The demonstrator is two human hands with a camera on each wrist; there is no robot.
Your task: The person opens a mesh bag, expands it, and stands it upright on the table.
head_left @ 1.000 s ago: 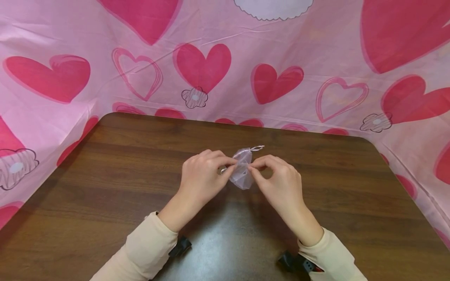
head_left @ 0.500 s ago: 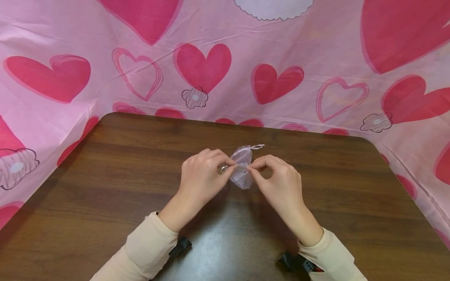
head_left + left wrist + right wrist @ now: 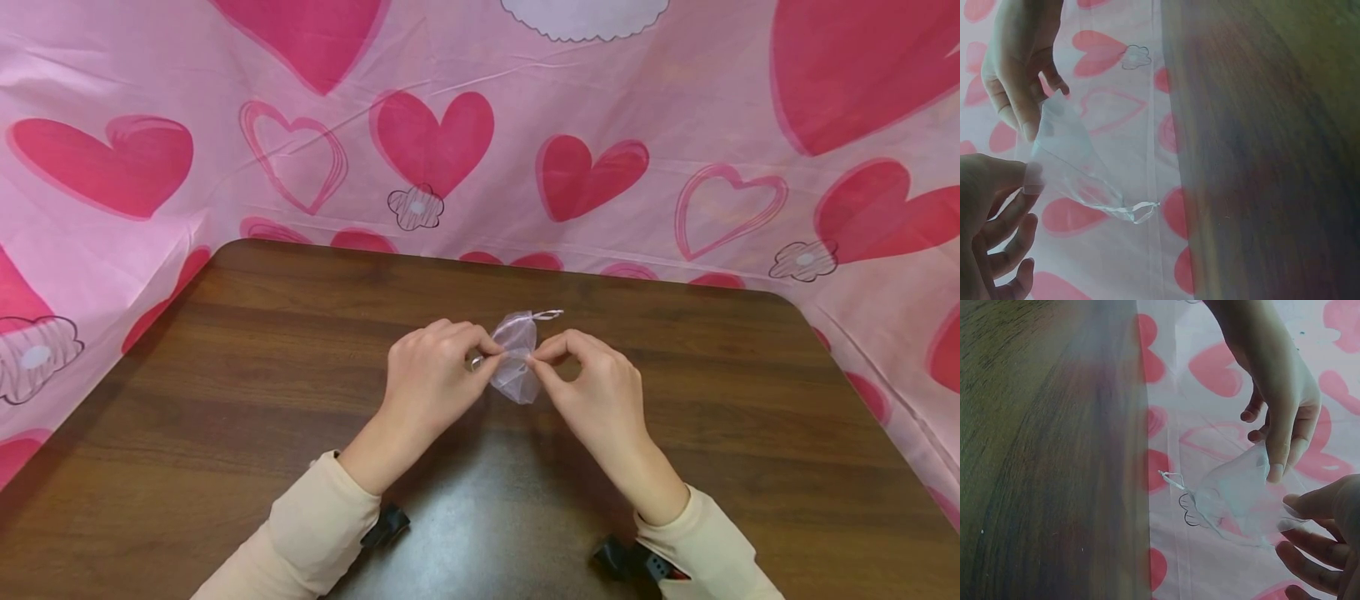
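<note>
A small sheer organza drawstring pouch [image 3: 516, 367], whitish and see-through, is held between both hands above the table. My left hand [image 3: 435, 367] pinches its left side between thumb and forefinger. On the opposite side, the thumb and forefinger of my right hand [image 3: 596, 375] pinch the fabric. One white ribbon loop [image 3: 549, 315] sticks out at the far end; another ribbon end [image 3: 477, 362] shows by the left fingers. In the left wrist view the pouch [image 3: 1072, 156] spreads between the hands. The right wrist view shows the pouch [image 3: 1229, 494] translucent, with no contents visible.
A dark brown wooden table [image 3: 262, 375] lies beneath the hands. Behind it and along the sides hangs a pink cloth [image 3: 510, 100] printed with hearts. Black wrist devices [image 3: 386, 527] sit at the cream sleeves [image 3: 318, 521].
The pouch fabric shifts very slightly between the fingers. Both hands keep their pinch in nearly the same place.
</note>
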